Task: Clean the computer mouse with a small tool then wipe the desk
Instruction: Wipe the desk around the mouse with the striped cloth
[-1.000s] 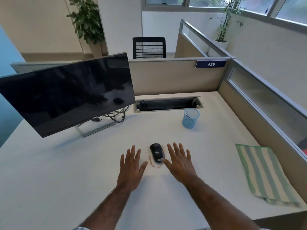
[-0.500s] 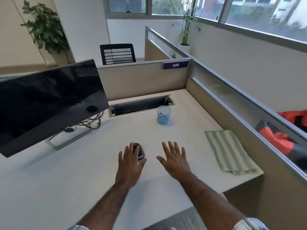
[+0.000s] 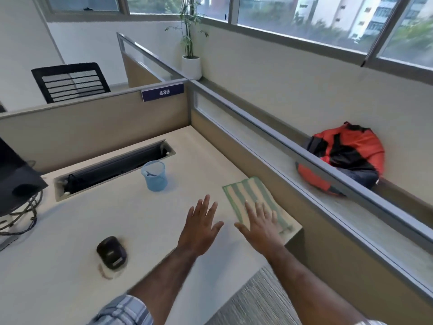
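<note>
The computer mouse (image 3: pixel 112 252) lies on the counter (image 3: pixel 70 219) near its front edge, well apart from both hands and to their left, with a brownish smear on the counter around its near end. The left hand (image 3: pixel 201 231) is flat, its fingers (image 3: pixel 205 206) straight and spread wide, holding nothing, just left of the striped cloth (image 3: pixel 248 191). The right hand (image 3: pixel 262 231) is spread the same way, its fingers (image 3: pixel 259 211) over the cloth's near half by the counter's right edge; whether they press it I cannot tell. A blue mesh cup (image 3: pixel 154 177) stands beyond the hands, toward the back edge
</note>
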The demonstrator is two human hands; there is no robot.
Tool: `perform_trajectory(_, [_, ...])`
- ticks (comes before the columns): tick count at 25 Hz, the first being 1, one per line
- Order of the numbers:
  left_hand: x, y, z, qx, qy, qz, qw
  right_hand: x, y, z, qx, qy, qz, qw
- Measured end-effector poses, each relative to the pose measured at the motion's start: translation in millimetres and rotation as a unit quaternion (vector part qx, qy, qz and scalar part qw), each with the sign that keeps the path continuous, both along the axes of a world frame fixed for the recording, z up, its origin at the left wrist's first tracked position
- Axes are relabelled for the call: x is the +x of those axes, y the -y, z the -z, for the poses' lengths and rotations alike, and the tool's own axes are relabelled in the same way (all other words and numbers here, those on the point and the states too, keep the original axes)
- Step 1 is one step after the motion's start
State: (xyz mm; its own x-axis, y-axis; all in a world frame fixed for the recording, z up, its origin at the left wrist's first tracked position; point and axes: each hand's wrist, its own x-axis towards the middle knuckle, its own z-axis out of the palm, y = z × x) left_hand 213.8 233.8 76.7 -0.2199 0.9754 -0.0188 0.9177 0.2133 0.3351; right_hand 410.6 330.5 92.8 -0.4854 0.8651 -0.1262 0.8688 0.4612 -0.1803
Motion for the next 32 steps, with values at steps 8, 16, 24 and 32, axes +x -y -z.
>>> perform_trajectory(8, [55, -98, 20, -0.073, 0.009, 0.073, 0.995, 43, -62, 42, -0.087, 0.053, -0.032, 0.994])
perform_trajectory(16, [67, -110, 42, -0.121, -0.026, 0.11, 0.986, 39, -60, 57, -0.033, 0.044, -0.037, 0.998])
perform_trajectory(24, [64, -127, 42, -0.017, 0.042, 0.052, 0.998, 18, -58, 49, -0.004, 0.044, -0.025, 0.999])
perform_trajectory(32, [71, -112, 34, 0.111, 0.285, -0.209, 0.929, 0, -70, 29, 0.04, -0.047, 0.023, 0.998])
